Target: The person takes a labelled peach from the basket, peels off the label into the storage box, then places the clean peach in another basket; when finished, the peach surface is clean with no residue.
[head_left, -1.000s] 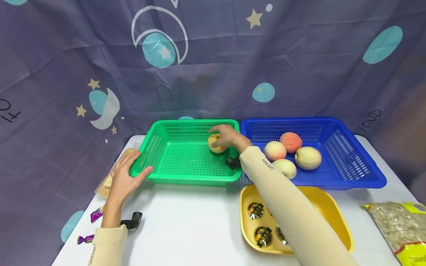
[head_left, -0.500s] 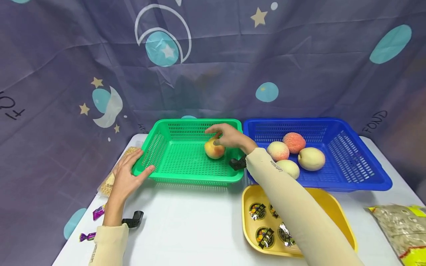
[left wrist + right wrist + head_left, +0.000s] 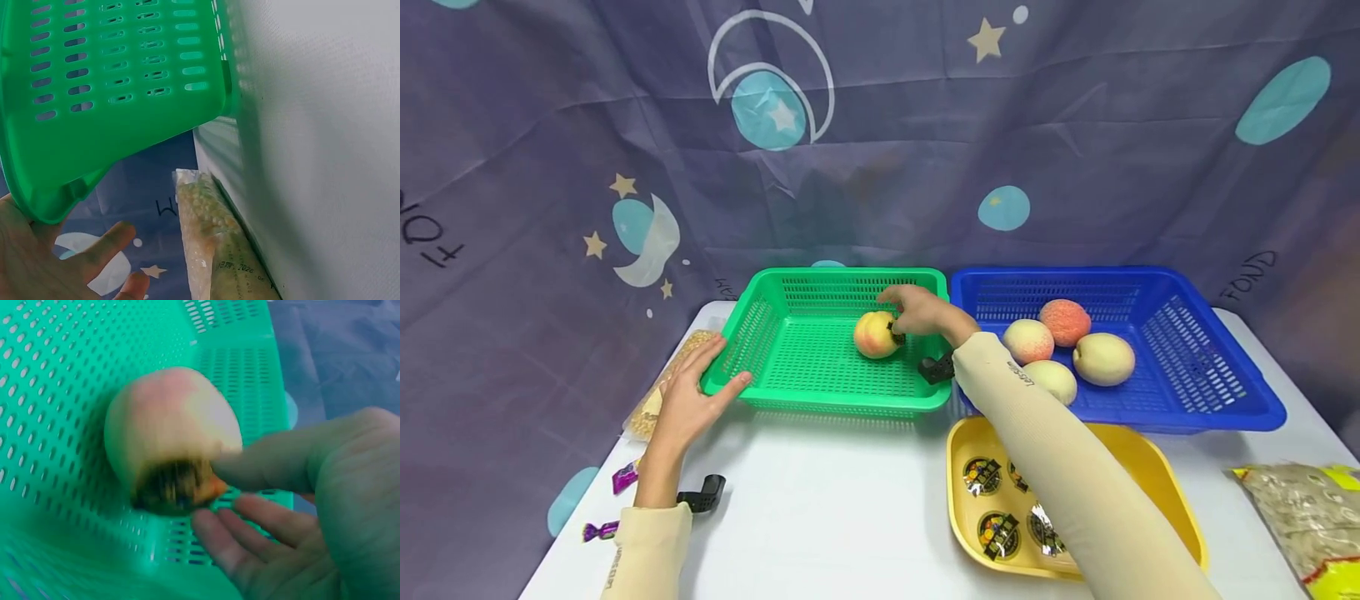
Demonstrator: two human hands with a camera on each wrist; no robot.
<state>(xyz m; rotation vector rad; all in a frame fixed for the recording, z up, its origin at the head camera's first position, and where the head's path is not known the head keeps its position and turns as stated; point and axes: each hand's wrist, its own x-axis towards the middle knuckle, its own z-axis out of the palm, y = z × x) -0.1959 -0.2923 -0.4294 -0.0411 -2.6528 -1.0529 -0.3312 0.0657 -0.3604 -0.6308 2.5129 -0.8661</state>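
Observation:
A yellow-pink peach (image 3: 875, 335) lies inside the green basket (image 3: 842, 404), near its back right. My right hand (image 3: 919, 312) hovers just right of it with relaxed fingers. In the right wrist view the thumb (image 3: 269, 469) touches the peach (image 3: 169, 425) near its dark stem end, and the other fingers lie straight below it. My left hand (image 3: 696, 387) rests against the basket's front left corner, thumb along the front wall. The left wrist view shows the palm (image 3: 31, 256) under that corner of the green basket (image 3: 112, 94), fingers spread.
A blue basket (image 3: 1225, 412) to the right holds several peaches (image 3: 1103, 358). In front of it sits a yellow tray (image 3: 1157, 467) with wrapped sweets (image 3: 997, 533). A grain bag (image 3: 1300, 517) lies far right, another bag (image 3: 206, 231) left of the green basket, purple candies (image 3: 598, 531) beside it.
My right hand held the peach over the basket, then let go. The peach now lies on the basket floor, left of the hand. The left hand has stayed put.

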